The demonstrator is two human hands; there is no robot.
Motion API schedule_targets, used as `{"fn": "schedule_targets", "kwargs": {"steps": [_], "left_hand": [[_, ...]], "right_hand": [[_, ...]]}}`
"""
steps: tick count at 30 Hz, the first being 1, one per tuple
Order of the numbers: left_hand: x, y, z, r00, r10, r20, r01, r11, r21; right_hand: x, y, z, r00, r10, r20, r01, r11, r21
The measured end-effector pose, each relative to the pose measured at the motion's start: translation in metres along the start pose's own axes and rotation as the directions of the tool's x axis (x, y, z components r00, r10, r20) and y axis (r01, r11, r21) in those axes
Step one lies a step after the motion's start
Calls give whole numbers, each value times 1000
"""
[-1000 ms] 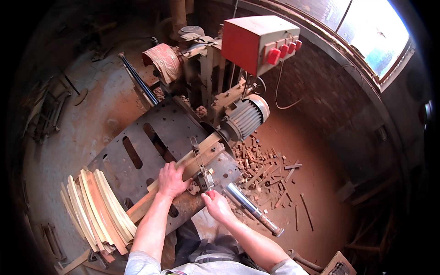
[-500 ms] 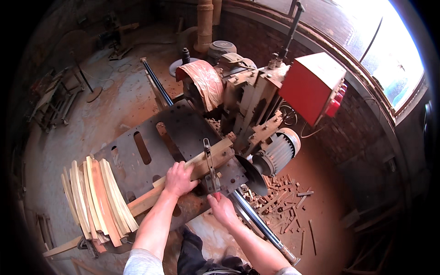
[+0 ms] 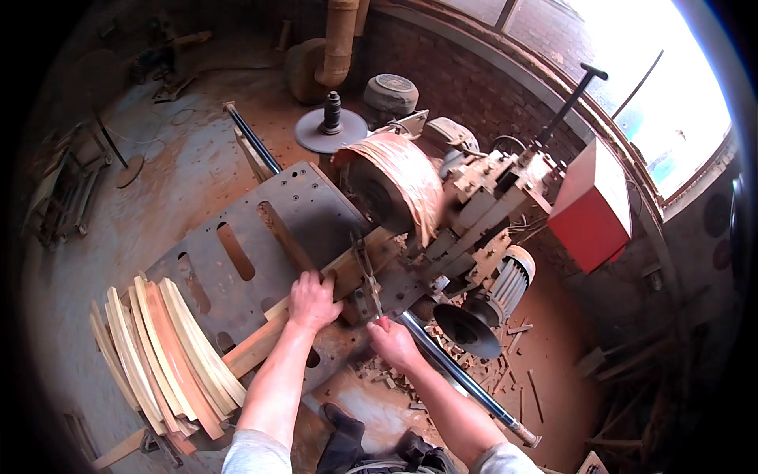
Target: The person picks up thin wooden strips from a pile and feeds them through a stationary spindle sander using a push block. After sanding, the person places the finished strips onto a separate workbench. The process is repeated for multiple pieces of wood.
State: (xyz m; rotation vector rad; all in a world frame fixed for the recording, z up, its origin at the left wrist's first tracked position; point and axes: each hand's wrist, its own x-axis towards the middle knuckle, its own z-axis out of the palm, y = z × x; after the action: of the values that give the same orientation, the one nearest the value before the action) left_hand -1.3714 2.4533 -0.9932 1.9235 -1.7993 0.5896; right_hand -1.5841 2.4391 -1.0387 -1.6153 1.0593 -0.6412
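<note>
My left hand (image 3: 314,301) is wrapped over a wooden piece (image 3: 260,347) lying across the dark metal sliding table (image 3: 296,186). My right hand (image 3: 395,346) grips the red handle (image 3: 383,323) of a metal toggle clamp (image 3: 365,268), which stands across the wood close to its far end. That end lies near a large disc under a reddish cover (image 3: 401,170); whether they touch, I cannot tell. To the left, a row of curved wooden strips (image 3: 170,355) rests on the table's edge.
A round blade (image 3: 467,330) with its motor (image 3: 509,284) sits right of the table. Below it, offcuts (image 3: 505,371) litter the floor. A steel rail (image 3: 466,379) runs along the near right. Beyond are a red control box (image 3: 588,209) and a grey disc on a spindle (image 3: 332,130).
The table, with the wood, clamp and both hands, has slid forward past the lower blade, nearer the covered disc. My view has shifted too. Both hands keep their grips.
</note>
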Motion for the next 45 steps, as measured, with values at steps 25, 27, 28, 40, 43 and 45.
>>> {"fn": "schedule_targets", "kwargs": {"steps": [25,27,28,40,43,45], "left_hand": [[136,-232,21,989,-105,108,104,994,17],[145,-254,24,991,-102,89,102,995,7],[150,-265,24,994,-85,73,84,996,11],[191,-353,34,990,-103,93,106,994,-33],[207,-381,27,978,-140,151,146,989,-28],[217,-400,25,973,-156,171,164,986,-32]], "right_hand": [[216,-131,135,997,-23,68,20,999,43],[234,-146,146,995,-16,98,13,999,29],[239,-155,150,995,-11,98,12,1000,-13],[306,-203,200,996,51,77,-47,997,-57],[322,-234,213,989,94,114,-88,995,-54],[334,-249,223,989,115,91,-109,991,-77]]}}
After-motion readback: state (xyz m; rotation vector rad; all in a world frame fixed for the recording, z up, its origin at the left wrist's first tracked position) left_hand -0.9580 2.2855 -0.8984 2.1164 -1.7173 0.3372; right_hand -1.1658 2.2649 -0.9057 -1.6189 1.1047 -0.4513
